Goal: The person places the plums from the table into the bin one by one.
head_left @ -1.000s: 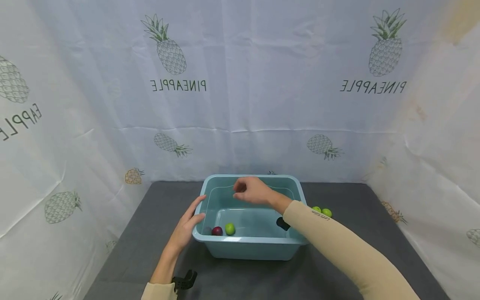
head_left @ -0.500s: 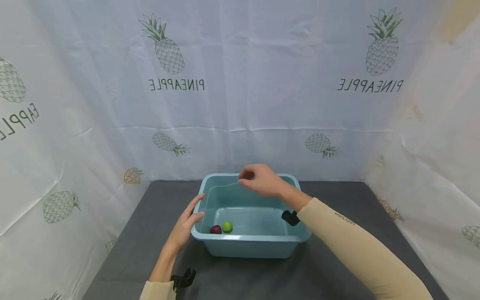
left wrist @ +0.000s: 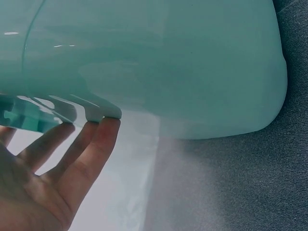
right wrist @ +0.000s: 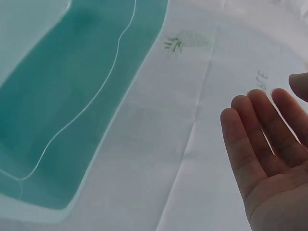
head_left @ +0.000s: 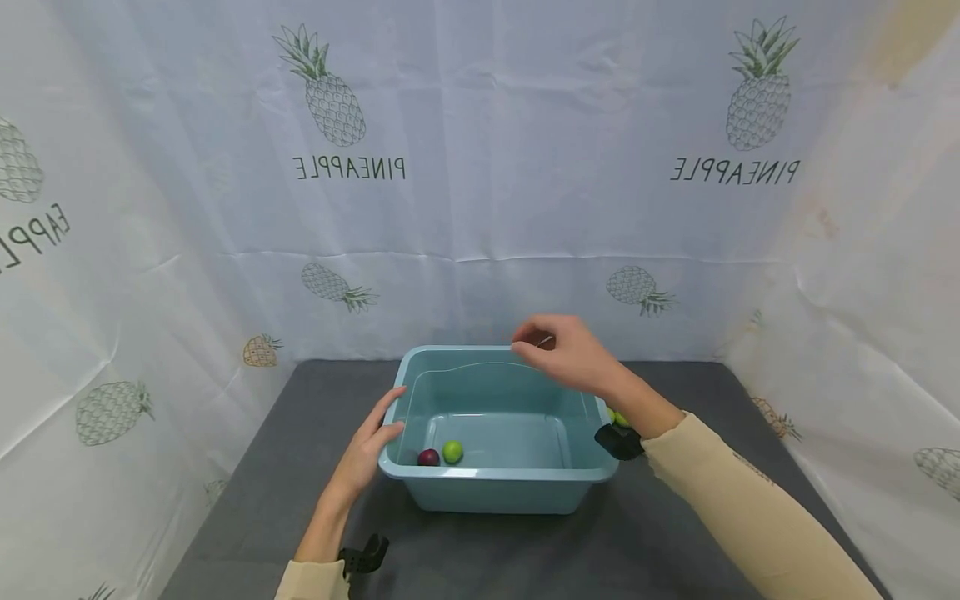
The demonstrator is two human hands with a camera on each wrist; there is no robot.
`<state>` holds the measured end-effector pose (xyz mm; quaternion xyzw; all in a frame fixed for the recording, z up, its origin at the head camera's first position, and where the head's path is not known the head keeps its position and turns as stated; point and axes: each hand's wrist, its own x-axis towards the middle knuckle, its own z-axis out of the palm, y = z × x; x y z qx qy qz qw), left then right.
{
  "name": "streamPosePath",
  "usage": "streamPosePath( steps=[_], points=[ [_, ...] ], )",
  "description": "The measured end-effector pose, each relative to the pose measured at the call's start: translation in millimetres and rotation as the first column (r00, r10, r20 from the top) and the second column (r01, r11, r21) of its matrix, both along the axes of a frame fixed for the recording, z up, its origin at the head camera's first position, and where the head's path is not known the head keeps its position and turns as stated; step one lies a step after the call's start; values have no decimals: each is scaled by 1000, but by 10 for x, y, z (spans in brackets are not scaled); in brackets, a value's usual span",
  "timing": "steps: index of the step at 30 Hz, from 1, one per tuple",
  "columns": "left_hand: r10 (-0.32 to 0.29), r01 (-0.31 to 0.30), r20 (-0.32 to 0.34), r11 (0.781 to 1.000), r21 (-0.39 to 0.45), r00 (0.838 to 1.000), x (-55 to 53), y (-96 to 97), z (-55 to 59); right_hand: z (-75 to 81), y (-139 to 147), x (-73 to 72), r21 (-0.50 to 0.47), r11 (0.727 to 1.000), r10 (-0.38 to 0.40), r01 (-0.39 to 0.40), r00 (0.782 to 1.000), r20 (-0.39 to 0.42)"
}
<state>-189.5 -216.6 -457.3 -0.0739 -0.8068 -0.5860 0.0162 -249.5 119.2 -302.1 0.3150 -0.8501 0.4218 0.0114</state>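
A light blue plastic basin (head_left: 495, 493) stands on the dark grey table. My left hand (head_left: 363, 450) rests against its left rim; in the left wrist view, the fingertips (left wrist: 109, 126) touch the rim from outside. Above the back right part of the rim hovers my right hand (head_left: 566, 350), its fingers loosely bent. Seen by the right wrist camera, those fingers (right wrist: 240, 144) hold nothing. Inside the basin, near the front left corner, lie a dark red round fruit (head_left: 428, 457) and a green round fruit (head_left: 452, 452). A thin pale line runs along the inner wall.
More green round fruits (head_left: 621, 418) lie to the right of the basin, partly hidden by my right wrist. A white curtain (head_left: 480, 167) printed with pineapples hangs behind the table and at both sides. Each wrist carries a black camera mount (head_left: 619, 442).
My right hand has moved from over the basin's middle toward the right and back. My left hand stays at the left rim. The two fruits in the basin keep their places.
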Motion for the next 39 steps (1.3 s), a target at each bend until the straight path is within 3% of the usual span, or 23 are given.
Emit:
streamPosePath(
  steps=[10,20,27,34,39],
  points=[
    [2,-2,17,1000,5,1000,23,-13,27,-98,385,140,-15,994,-111,110,986,-125],
    [-7,7,11,1000,13,1000,15,-26,4,-320,722,261,-52,963,-269,265,958,-103],
    [-5,5,5,1000,6,1000,3,-18,-7,-611,932,286,-83,950,-310,302,945,-107],
    [1,-1,4,1000,1,1000,4,-10,2,-978,1100,254,-103,913,-407,395,902,-144],
    [-1,0,5,1000,1,1000,12,-6,9,-1239,1240,205,-101,899,-437,426,889,-135]
  ],
)
